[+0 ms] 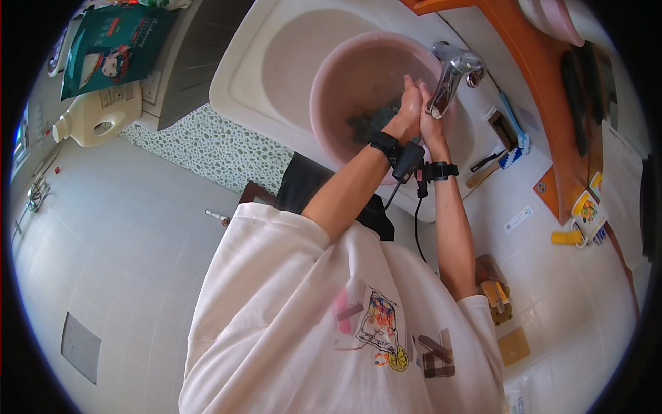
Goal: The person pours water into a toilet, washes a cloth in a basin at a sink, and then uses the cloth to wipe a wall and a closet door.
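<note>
My left hand [408, 108] and my right hand [430, 121] are side by side, touching, over a pink plastic basin [321, 98]. Their fingers point to the basin's far side, and whether anything is between them is hidden. Dark cloth [366, 124] lies in the basin's water, partly behind my left hand. The chrome faucet [449, 85] reaches over the basin, its spout end beside my right hand. Black straps with small cabled devices are around both wrists. The basin stands in a white washbasin [235, 77].
Right of the faucet lie a blue brush [512, 116], a wooden-handled brush [483, 176] and a dark-bristled brush [501, 129]. An orange frame [551, 77] edges the right side. A cream detergent jug [93, 121] and teal pouch [124, 46] stand at upper left.
</note>
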Demonstrator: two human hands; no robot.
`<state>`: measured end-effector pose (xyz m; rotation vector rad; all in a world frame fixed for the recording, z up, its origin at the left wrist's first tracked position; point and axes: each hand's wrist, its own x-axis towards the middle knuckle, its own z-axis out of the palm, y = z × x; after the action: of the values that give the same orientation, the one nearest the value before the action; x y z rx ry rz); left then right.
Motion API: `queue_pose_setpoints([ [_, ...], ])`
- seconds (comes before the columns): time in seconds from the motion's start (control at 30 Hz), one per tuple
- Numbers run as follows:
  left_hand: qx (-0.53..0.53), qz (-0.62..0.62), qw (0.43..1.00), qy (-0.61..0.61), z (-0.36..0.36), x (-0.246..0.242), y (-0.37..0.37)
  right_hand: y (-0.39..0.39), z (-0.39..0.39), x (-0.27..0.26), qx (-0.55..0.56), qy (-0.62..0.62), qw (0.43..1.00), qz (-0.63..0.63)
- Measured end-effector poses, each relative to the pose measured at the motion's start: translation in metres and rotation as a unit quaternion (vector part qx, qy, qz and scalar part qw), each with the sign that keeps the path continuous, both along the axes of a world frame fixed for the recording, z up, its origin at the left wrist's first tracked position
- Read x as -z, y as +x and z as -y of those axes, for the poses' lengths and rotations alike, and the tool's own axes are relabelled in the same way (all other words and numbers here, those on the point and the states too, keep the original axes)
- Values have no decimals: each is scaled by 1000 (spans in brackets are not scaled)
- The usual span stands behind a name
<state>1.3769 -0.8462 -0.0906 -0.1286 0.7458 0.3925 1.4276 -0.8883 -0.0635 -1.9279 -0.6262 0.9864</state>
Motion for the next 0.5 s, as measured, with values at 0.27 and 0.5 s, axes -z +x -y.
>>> queue_pose_setpoints([
  [0.27, 103, -16, 992, 72, 13, -44, -43, 19, 14, -7, -51, -5, 996, 68],
  [0.5, 301, -362, 735, 487, -17, -34, -104, 12, 55, -22, -144, -52, 961, 230],
])
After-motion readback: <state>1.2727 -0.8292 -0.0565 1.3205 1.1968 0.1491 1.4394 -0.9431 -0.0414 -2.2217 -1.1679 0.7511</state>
